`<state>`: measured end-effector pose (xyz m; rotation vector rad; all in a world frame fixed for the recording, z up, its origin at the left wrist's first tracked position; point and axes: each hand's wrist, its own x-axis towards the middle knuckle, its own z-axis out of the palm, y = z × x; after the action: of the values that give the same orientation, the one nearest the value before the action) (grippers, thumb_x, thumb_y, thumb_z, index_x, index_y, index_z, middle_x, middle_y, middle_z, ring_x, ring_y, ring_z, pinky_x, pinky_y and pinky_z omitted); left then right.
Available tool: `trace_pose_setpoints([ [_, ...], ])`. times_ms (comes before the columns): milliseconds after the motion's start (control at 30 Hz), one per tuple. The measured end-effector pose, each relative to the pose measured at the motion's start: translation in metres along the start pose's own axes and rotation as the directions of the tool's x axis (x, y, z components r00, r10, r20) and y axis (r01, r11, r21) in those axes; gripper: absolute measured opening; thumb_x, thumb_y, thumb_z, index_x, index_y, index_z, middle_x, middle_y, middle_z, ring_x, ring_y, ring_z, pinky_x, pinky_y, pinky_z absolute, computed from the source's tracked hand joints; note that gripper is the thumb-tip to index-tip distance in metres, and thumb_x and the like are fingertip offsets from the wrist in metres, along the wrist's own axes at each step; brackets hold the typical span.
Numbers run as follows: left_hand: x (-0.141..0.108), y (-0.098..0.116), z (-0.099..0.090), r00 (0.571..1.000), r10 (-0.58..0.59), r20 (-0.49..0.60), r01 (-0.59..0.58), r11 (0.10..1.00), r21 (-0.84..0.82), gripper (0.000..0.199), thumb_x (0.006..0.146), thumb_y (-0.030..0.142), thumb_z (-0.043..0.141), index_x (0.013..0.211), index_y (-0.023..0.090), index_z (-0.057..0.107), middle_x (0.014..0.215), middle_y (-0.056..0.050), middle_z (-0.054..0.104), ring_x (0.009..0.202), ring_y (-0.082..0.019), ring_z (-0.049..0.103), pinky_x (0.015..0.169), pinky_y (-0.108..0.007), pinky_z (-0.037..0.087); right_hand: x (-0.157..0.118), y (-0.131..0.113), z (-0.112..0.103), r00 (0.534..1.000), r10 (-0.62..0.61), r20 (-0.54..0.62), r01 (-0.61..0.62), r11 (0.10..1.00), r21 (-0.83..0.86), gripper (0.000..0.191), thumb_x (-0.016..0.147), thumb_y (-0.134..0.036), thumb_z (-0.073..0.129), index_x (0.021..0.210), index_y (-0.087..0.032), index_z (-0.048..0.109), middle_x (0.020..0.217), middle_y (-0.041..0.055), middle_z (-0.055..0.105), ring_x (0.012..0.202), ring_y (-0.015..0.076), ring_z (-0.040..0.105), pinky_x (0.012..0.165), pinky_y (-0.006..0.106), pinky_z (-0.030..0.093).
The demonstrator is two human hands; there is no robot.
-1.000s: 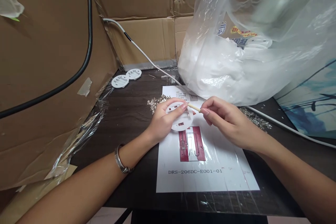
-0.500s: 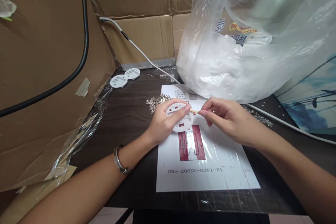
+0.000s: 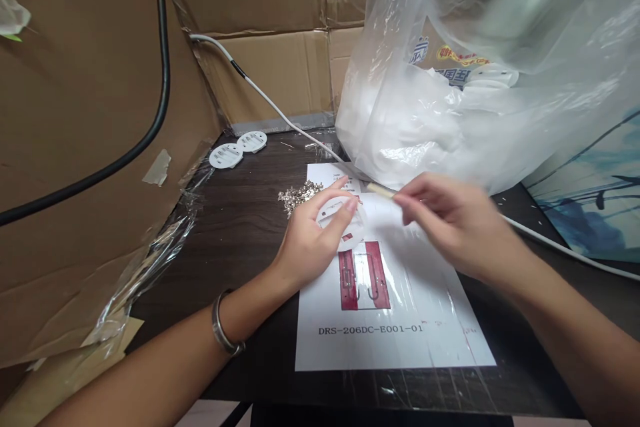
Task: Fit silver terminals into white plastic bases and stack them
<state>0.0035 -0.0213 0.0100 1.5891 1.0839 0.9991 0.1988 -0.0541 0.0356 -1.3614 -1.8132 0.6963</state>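
A round white plastic plate with cut-outs is gripped by my left hand, thumb on top and fingers behind its far side. My right hand, blurred by motion, pinches a thin pale stick whose free end points left, apart from the plate. Both hands are above a printed sheet with a red and white diagram. Just left of the sheet's upper part, beyond my left hand, lies a pile of small metal parts.
Two round white plates lie at the back left. A large clear bag of white pieces fills the back right. A white cable crosses behind. Cardboard walls enclose the back and left, where a black cable hangs.
My right hand has pulled the stick away from the plate, and its tip has risen slightly to the right. My left hand still holds the plate, with one finger now raised.
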Motion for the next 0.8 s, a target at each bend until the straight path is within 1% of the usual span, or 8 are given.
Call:
trace_pose_setpoints([
  [100,-0.001,0.004,-0.001,0.997,0.059,-0.057,-0.06,0.998,-0.006,0.024,0.091,0.039,0.054,0.096,0.022,0.07,0.139,-0.007,0.053,0.136,-0.023,0.041,0.114,-0.04,0.028,-0.002,-0.01,0.0,0.984,0.084,-0.159,-0.057,0.985,0.164,0.024,0.092,-0.04,0.056,0.081,-0.019,0.059,0.058,-0.0013,0.053,0.048,0.0089,0.045,0.043,0.021,0.032],
  [200,-0.001,0.007,-0.002,0.985,0.153,-0.077,-0.155,0.988,-0.027,0.025,0.094,0.039,0.05,0.099,0.024,0.07,0.142,-0.004,0.05,0.137,-0.021,0.04,0.115,-0.04,0.026,-0.004,-0.014,0.008,0.984,0.16,-0.075,-0.136,0.957,0.258,0.026,0.084,-0.044,0.065,0.09,-0.019,0.064,0.064,-0.0011,0.055,0.042,0.0059,0.035,0.037,0.021,0.028],
  [300,-0.004,0.007,-0.001,0.975,0.22,-0.006,-0.22,0.974,-0.045,0.025,0.095,0.038,0.049,0.103,0.026,0.069,0.144,-0.002,0.047,0.137,-0.02,0.038,0.117,-0.039,0.025,-0.006,-0.014,0.019,0.99,0.144,0.0,-0.139,0.958,0.25,0.03,0.078,-0.042,0.072,0.097,-0.019,0.067,0.066,-0.0014,0.056,0.041,0.0045,0.028,0.036,0.021,0.023],
  [433,-0.006,0.003,-0.001,0.979,0.194,0.066,-0.173,0.954,-0.244,0.033,0.094,0.045,0.045,0.115,0.026,0.063,0.144,-0.003,0.048,0.137,-0.023,0.039,0.114,-0.04,0.031,-0.009,-0.013,0.025,0.996,0.071,-0.057,-0.06,0.981,0.185,0.018,0.082,-0.037,0.068,0.085,-0.019,0.068,0.048,-0.0061,0.037,0.041,0.0059,0.025,0.04,0.022,0.02],
  [533,-0.003,0.001,-0.003,0.994,0.07,0.088,-0.023,0.896,-0.444,0.03,0.094,0.044,0.047,0.116,0.027,0.059,0.124,-0.006,0.064,0.126,-0.027,0.052,0.094,-0.039,0.05,-0.011,-0.013,0.024,0.994,0.046,-0.098,-0.028,0.983,0.181,0.016,0.082,-0.035,0.068,0.083,-0.019,0.067,0.046,-0.0076,0.03,0.042,0.0059,0.023,0.041,0.022,0.019],
  [600,-0.002,0.001,-0.004,0.995,0.012,0.103,0.041,0.865,-0.5,0.024,0.093,0.036,0.051,0.113,0.026,0.058,0.094,-0.007,0.074,0.121,-0.026,0.057,0.085,-0.036,0.053,-0.012,-0.013,0.023,0.995,0.026,-0.099,-0.006,0.982,0.189,0.015,0.081,-0.033,0.07,0.084,-0.019,0.067,0.047,-0.0084,0.027,0.042,0.0057,0.022,0.042,0.022,0.019],
  [667,-0.001,0.0,-0.005,0.995,0.006,0.102,0.047,0.857,-0.514,0.022,0.092,0.031,0.053,0.112,0.025,0.057,0.072,-0.005,0.072,0.118,-0.026,0.059,0.082,-0.034,0.053,-0.012,-0.013,0.023,0.996,0.014,-0.088,0.004,0.98,0.198,0.015,0.079,-0.032,0.072,0.084,-0.019,0.066,0.047,-0.0091,0.024,0.042,0.0056,0.021,0.042,0.022,0.018],
  [800,-0.001,0.001,-0.005,0.996,-0.002,0.089,0.046,0.869,-0.493,0.024,0.088,0.029,0.059,0.112,0.025,0.057,0.072,-0.005,0.071,0.108,-0.028,0.065,0.073,-0.033,0.055,-0.012,-0.014,0.022,0.997,0.006,-0.079,0.01,0.979,0.204,0.015,0.078,-0.031,0.073,0.081,-0.019,0.065,0.046,-0.0098,0.022,0.042,0.0052,0.02,0.042,0.021,0.018],
])
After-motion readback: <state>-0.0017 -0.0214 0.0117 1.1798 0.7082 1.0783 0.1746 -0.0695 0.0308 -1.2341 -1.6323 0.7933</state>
